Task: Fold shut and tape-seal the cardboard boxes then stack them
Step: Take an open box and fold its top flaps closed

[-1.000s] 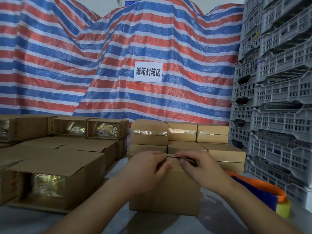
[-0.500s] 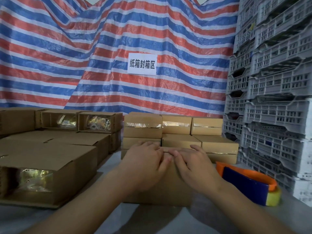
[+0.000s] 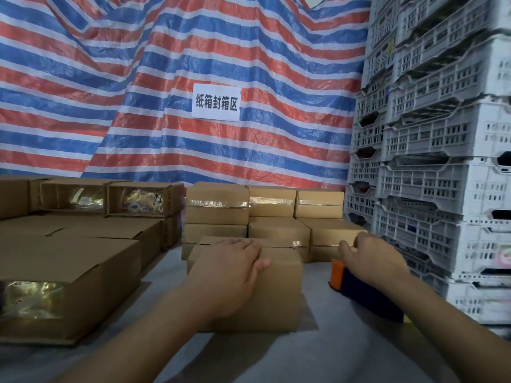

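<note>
A closed cardboard box (image 3: 276, 294) stands on the table in front of me. My left hand (image 3: 229, 269) rests flat on its top, fingers stretched toward the flap seam. My right hand (image 3: 370, 258) is off the box and hovers above the orange and blue tape dispenser (image 3: 359, 291), which lies to the box's right. Its fingers are loosely curled and I see nothing held in them. Taped boxes (image 3: 217, 205) are stacked two high in a row just behind.
Boxes with open ends showing shiny foil contents (image 3: 69, 288) fill the left side of the table. Grey plastic crates (image 3: 431, 189) tower at the right, close to the dispenser. A striped tarp with a paper sign (image 3: 216, 104) hangs behind. Grey tabletop (image 3: 318, 352) shows near me.
My right hand has left the box's top seam and moved right, over the tape dispenser. My left hand stays on the box top. The view has tilted upward.
</note>
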The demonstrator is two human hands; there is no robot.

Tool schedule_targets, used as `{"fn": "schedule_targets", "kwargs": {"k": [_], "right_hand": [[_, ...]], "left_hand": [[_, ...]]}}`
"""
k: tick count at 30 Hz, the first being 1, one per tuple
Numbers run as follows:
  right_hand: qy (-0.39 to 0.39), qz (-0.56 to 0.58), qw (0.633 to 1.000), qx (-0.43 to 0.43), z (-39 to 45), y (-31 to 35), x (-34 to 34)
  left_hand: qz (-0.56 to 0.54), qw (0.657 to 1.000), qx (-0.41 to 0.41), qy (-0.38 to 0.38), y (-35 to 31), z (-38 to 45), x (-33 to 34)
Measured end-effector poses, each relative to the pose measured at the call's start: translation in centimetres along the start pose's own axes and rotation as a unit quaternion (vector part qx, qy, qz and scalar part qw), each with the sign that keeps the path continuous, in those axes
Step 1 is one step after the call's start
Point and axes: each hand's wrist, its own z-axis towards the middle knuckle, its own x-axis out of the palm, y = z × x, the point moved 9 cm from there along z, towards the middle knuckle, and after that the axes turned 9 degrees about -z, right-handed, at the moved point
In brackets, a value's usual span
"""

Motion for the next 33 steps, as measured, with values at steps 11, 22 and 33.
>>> {"fn": "schedule_targets", "kwargs": {"k": [11, 22, 33], "right_hand": [[0.051, -0.156, 0.986, 0.042, -0.6, -4.7, 4.5], [0.005, 0.129, 0.991, 0.026, 0.4, -2.8, 0.0], [0.175, 0.608, 0.771, -0.066, 0.6, 10.3, -6.6]], "left_hand": [[0.0, 1.0, 0.012, 0.001, -2.1, -0.4, -0.3], [-0.019, 0.999, 0.027, -0.014, -1.9, -0.4, -0.2], [-0.126, 0.991, 0.03, -0.04, -1.3, -0.1, -1.0]]}}
